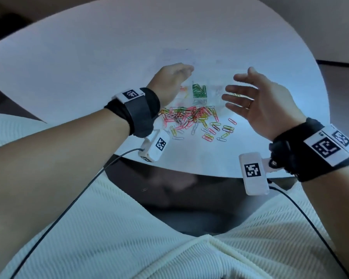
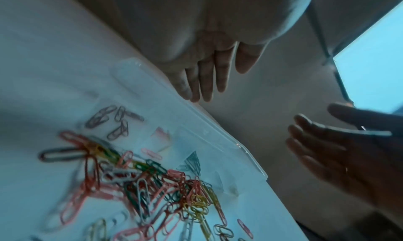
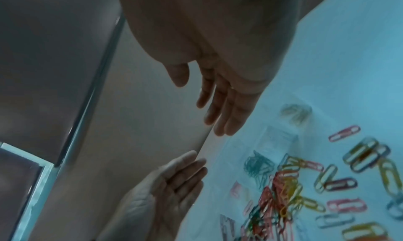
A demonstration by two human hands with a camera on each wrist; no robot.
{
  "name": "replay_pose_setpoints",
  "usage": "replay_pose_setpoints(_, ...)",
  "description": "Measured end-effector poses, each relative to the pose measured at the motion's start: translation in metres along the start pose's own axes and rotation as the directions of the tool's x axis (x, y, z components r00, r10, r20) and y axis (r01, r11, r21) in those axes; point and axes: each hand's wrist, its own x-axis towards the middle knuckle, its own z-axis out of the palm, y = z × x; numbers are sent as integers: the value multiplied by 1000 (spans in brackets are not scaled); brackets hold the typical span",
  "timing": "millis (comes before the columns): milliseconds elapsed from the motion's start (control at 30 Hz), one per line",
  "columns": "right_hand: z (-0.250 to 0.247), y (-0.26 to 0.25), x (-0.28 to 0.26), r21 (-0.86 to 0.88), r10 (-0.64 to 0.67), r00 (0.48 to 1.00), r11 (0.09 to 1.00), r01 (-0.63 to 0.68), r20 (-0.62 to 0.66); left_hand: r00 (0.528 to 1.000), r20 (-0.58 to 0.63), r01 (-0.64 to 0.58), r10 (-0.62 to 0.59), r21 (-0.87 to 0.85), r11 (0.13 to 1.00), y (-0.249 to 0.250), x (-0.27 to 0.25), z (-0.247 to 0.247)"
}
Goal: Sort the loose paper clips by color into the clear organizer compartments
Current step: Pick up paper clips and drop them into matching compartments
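Hands spread and holding nothing, the left hand (image 1: 170,80) and right hand (image 1: 258,101) hover on either side of the clear organizer (image 1: 208,83) on the white worktop (image 1: 89,57). Green clips (image 1: 199,90) fill one compartment; loose paper clips (image 1: 191,117) lie heaped just in front. Picking single clips, one colour at a time, should limit tangles.

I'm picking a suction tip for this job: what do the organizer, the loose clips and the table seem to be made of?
Organizer: apparently clear glossy plastic; the table shows through and its edge catches light. Loose clips: probably wire with a colored coating, given thin bent loops in pink, yellow, green and white. Table: smooth, plain white, faint sheen; material unclear.
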Motion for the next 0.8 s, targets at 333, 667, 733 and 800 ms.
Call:
replay_pose_setpoints(333,-30,29,-6,-517,-39,998,856,5,-54,965,58,-261,256,309,914,8,-37,21)
replay_pose_setpoints(667,-43,84,20,-940,-105,994,341,7,-31,770,638,-582,14,694,424,-36,-56,78)
replay_pose_setpoints(733,-43,88,23,-944,-124,992,329,5,-38,762,648,-598,-7,708,376,-43,-55,80)
replay_pose_setpoints(800,-43,90,24,-950,-134,991,311,13,-30,760,646,-588,-69,729,350,-51,-52,79)
